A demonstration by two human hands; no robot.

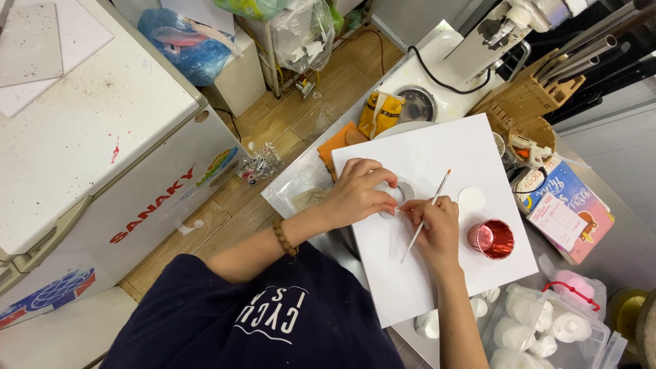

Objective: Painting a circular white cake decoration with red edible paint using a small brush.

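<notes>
Ring [404,192] half hidden under left hand [355,193]; brush [425,215] tip behind right hand [434,229]; tub [547,328] cut off at bottom edge.

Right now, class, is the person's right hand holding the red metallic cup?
No. The right hand holds a thin paintbrush, while the red metallic cup stands apart on the white board.

Right of the white square board [437,205] lies a flat pink-and-blue printed box [570,205]; beyond the board's far-left corner, a crumpled yellow foil pouch [380,113].
</notes>
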